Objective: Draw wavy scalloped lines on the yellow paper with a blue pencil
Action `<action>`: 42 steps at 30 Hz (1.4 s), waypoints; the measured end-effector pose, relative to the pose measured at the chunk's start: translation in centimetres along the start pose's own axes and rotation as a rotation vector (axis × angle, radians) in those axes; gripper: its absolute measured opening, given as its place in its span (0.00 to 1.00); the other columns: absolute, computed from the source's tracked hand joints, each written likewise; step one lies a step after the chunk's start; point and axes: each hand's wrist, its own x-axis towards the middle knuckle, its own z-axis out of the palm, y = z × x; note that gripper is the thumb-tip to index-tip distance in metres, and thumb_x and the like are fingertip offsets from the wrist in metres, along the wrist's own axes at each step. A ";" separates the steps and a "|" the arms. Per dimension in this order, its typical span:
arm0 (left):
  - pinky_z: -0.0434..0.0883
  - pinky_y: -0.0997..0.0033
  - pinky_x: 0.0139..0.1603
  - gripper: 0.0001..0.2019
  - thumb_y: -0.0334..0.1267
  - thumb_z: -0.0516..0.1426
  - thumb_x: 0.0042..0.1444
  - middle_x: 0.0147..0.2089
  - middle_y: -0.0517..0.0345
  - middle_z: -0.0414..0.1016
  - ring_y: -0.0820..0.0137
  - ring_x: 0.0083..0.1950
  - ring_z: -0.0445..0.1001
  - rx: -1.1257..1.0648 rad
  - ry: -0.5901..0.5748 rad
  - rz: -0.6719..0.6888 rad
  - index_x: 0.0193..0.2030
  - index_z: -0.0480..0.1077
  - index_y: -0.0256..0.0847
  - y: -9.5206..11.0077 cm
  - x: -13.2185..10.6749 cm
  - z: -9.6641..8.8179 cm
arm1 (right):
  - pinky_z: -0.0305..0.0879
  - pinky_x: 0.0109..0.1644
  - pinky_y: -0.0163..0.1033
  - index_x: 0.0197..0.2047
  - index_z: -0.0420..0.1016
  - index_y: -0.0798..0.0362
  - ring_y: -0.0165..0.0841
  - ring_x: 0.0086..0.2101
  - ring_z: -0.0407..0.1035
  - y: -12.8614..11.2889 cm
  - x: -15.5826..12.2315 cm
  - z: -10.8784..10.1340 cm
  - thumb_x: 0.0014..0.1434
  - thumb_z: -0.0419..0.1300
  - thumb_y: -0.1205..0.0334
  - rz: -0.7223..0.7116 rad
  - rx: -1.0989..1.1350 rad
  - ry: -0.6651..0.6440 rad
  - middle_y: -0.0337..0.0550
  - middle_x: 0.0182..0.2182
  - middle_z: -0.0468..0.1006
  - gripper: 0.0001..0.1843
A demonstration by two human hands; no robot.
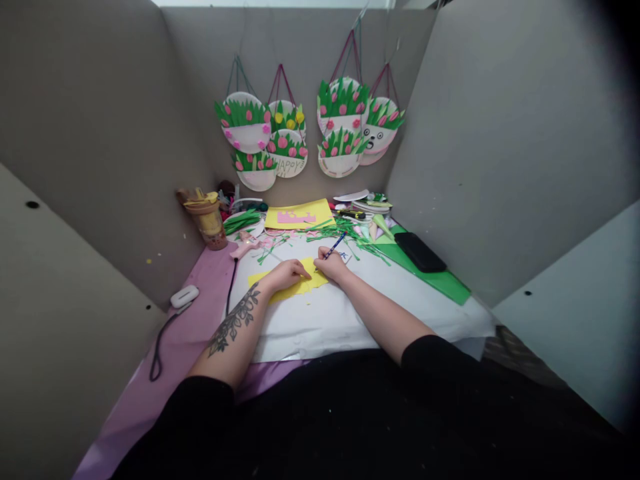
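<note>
My left hand (289,273) lies on a yellow paper strip (280,288), fingers together and pressing it down onto the white sheet (325,320). Just to its right, my right hand (331,265) is closed round a blue pencil (336,245) whose tip meets the strip's right end. The pencil's upper end points away toward the back of the table. Both forearms reach in from the bottom of the view, the left one tattooed.
Behind the hands lie green paper scraps (350,235), a yellow sheet with a pink cut-out (299,215), a pink glue gun (245,247) with a black cord, a cup (209,220), a black case (420,252) on green paper. Decorated paper plates (280,137) hang on the grey partition.
</note>
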 end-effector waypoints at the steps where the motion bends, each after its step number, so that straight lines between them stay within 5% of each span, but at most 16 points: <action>1: 0.67 0.73 0.51 0.21 0.21 0.51 0.48 0.45 0.53 0.73 0.71 0.43 0.72 -0.002 -0.001 0.001 0.43 0.78 0.42 0.0 0.0 0.0 | 0.48 0.25 0.33 0.18 0.54 0.51 0.27 0.22 0.52 -0.1 0.0 0.0 0.38 0.53 0.64 -0.001 0.000 -0.001 0.31 0.16 0.56 0.08; 42: 0.67 0.74 0.50 0.22 0.20 0.51 0.48 0.44 0.54 0.72 0.72 0.43 0.72 0.005 0.007 0.025 0.44 0.78 0.43 -0.3 0.1 0.2 | 0.50 0.25 0.33 0.17 0.55 0.51 0.27 0.22 0.53 0.8 0.7 -0.1 0.37 0.55 0.64 0.000 -0.031 -0.009 0.31 0.15 0.56 0.09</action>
